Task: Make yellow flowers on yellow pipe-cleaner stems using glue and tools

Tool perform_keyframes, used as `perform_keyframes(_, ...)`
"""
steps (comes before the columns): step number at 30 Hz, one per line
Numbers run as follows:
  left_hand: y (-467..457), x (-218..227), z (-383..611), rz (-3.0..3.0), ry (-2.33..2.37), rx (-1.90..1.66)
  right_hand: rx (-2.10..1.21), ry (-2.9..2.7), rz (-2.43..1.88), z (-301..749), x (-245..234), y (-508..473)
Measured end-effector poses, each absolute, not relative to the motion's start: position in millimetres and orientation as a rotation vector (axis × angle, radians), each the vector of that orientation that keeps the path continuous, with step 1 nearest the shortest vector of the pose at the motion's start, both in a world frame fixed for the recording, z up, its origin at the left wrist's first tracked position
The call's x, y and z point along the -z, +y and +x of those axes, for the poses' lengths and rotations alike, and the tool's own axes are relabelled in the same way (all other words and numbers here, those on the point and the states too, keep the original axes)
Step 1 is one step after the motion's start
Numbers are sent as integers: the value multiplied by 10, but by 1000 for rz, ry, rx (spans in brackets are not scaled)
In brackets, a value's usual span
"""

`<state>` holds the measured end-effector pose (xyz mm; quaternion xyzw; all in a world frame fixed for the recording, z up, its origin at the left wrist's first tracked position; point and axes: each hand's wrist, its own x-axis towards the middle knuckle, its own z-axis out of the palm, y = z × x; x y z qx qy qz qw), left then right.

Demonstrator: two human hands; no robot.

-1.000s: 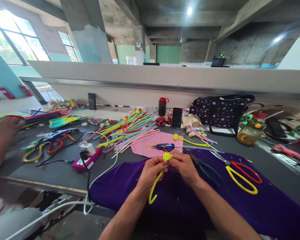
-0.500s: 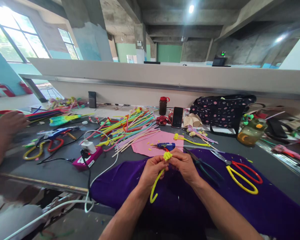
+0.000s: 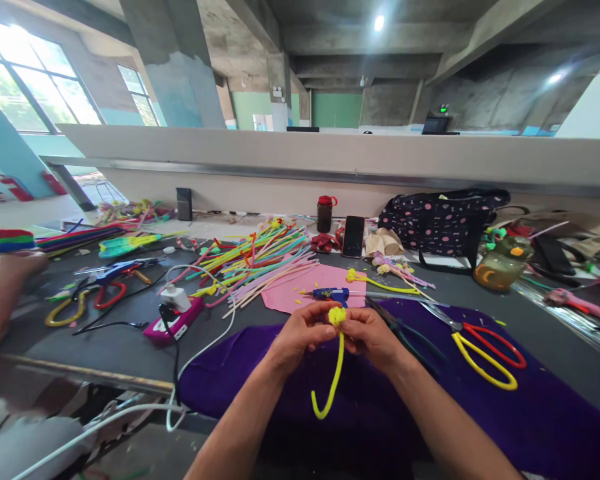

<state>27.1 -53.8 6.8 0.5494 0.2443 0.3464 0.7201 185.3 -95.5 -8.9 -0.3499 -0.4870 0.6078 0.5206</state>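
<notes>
Between my two hands is a yellow pipe-cleaner flower [image 3: 337, 316], its head a tight bumpy cluster and its stem hanging down with a hooked end. My left hand [image 3: 305, 331] pinches the head from the left with thumb and forefinger. From the other side my right hand [image 3: 367, 333] grips it just under the head, its lower fingers partly hidden. Just beyond my fingers a blue glue gun [image 3: 330, 294] lies on a pink sheet [image 3: 285, 290]. A similar yellow pipe-cleaner piece [image 3: 385, 283] rests behind it.
Pliers [image 3: 410, 333] and red-and-yellow scissors [image 3: 487, 353] lie on the purple cloth [image 3: 540, 413] to the right. Loose pipe cleaners [image 3: 260, 260] are heaped behind. A pink power strip [image 3: 173, 323] with cables sits left. Another person's hand [image 3: 15, 273] is at the far left.
The flower has turned in my fingers, so its stem now hangs nearer the middle and lower. My left fingers have shifted on the head. The other person's hand has moved down and left.
</notes>
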Motion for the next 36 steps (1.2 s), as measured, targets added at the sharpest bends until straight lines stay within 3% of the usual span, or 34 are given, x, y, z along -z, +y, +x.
perform_keyframes(3,-559,-144,291,1195,505,-747,-1463,-1227,-847,1885,43,-985)
perform_keyframes(10,-711,-261,312,1170,564,-763,-944,-1284,-895,1794,-272,-969)
perform_keyframes(19,-893,-402,88,1032,453,-734,-1291,-1296,-766,1545,-544,-1043)
perform_keyframes(36,-740,6,-183,1057,568,-936,-1461,-1548,-1024,1458,-273,-810)
